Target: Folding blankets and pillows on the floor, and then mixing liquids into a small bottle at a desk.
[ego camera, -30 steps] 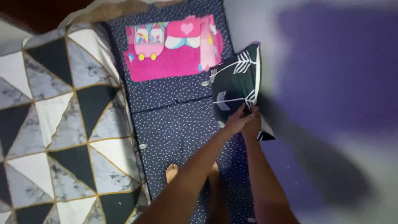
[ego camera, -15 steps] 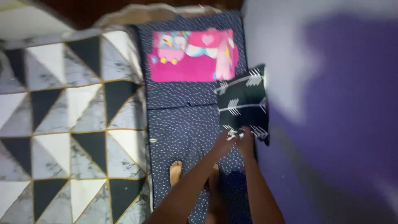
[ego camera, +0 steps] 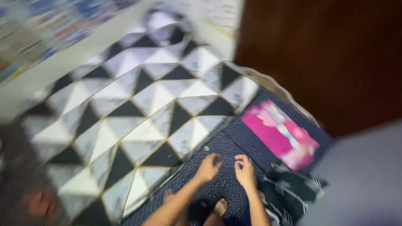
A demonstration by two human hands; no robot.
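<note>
My left hand [ego camera: 208, 168] and my right hand [ego camera: 244, 171] hang side by side over a dark blue speckled mat [ego camera: 228, 144], fingers loosely curled, with nothing in them. A black cushion with white arrow marks [ego camera: 293, 193] lies on the mat just right of my right hand, apart from it. My bare feet [ego camera: 217, 206] stand on the mat below my hands. The whole view is blurred by motion.
A bed with a black, white and grey triangle-patterned cover [ego camera: 125, 117] fills the left. A pink picture-printed pillow [ego camera: 280, 134] lies at the mat's far end. A dark brown wooden panel [ego camera: 326, 54] rises behind, a pale wall [ego camera: 360, 175] at right.
Both hands have let go of the black cushion, which now lies on the mat. The view has swung left and turned toward the bed.
</note>
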